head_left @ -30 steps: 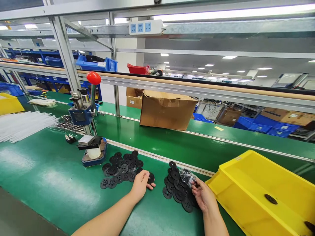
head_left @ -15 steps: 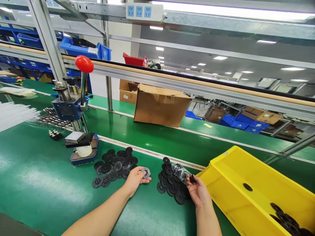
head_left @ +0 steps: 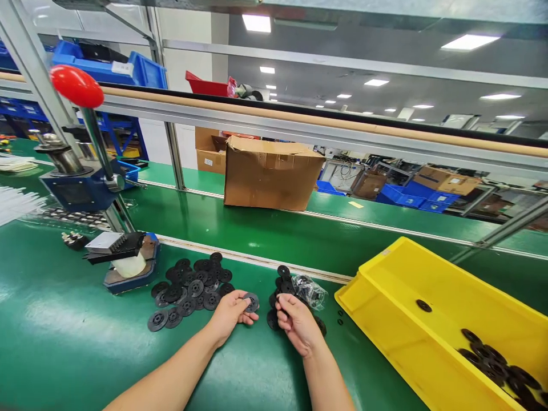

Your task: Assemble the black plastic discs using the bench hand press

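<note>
My left hand point(head_left: 231, 313) pinches a dark, flat disc point(head_left: 251, 302) with a hole in its middle between thumb and fingers, just above the table. Close to its right, my right hand point(head_left: 299, 325) is closed, thumb and index fingertips together; whatever they hold is too small to make out. Behind that hand lies a pile of black discs point(head_left: 283, 272), partly covered by it, with a clear plastic bag point(head_left: 309, 292) against its right side. A second pile of black discs point(head_left: 187, 306) spreads to the left of my left hand.
At right a yellow bin point(head_left: 363, 285) holds several black discs point(head_left: 488, 357). Two small black rings point(head_left: 340, 317) lie beside it. A hand press with a red knob point(head_left: 77, 85) stands at left. A cardboard box point(head_left: 269, 177) sits behind the table's rail.
My right hand has moved left from beside the plastic bag toward my left hand, uncovering the bag and the small rings. The left hand still holds its disc. The view has shifted.
</note>
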